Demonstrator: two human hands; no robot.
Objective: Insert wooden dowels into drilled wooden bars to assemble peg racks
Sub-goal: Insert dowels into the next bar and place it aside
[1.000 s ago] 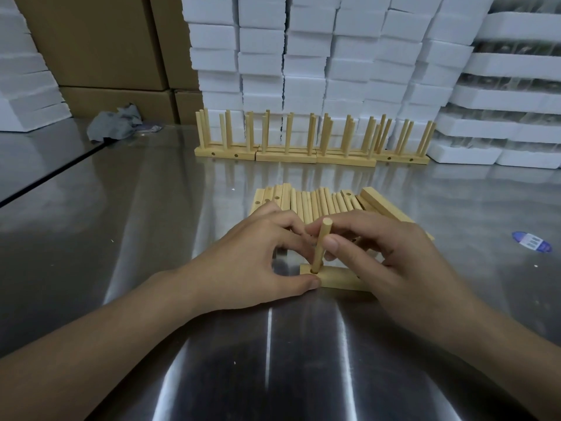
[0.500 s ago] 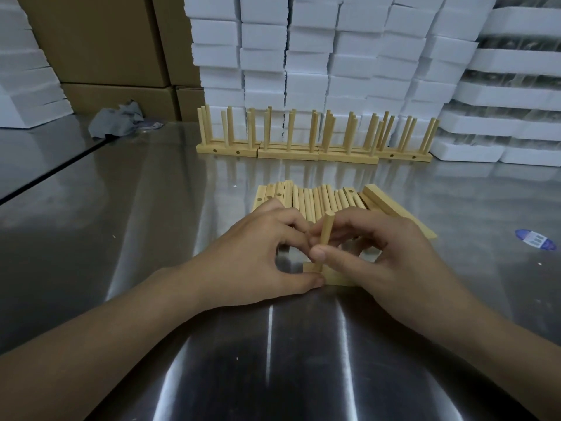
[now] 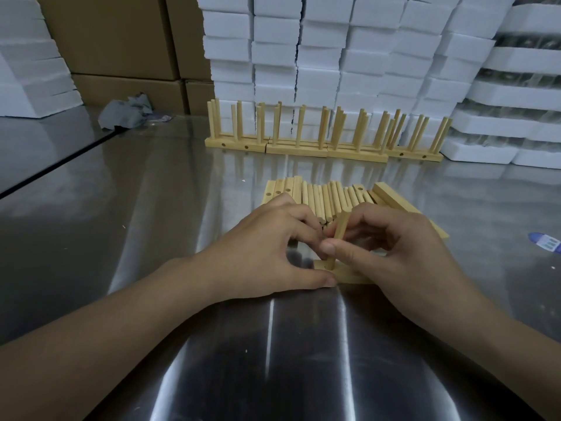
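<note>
Looks early on this bar (image 3: 346, 275): one dowel (image 3: 339, 235) upright in its left-end hole, pinched by right hand (image 3: 403, 253), left hand (image 3: 264, 253) gripping bar end; loose dowels (image 3: 328, 199) just behind, finished racks (image 3: 303, 147) well behind.

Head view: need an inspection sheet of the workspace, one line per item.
Surface: steel table, reflective, with a seam at far left.
Job's things: dowel stands upright in the left end of the bar; loose dowels and spare bars lie behind; finished racks stand in a row at the back.
Clutter: grey rag back left; blue label at right.
Grippers: left hand holds the bar; right hand pinches the dowel.
Cables: nothing seen.
Surroundings: white foam blocks stacked behind; cardboard boxes back left.
</note>
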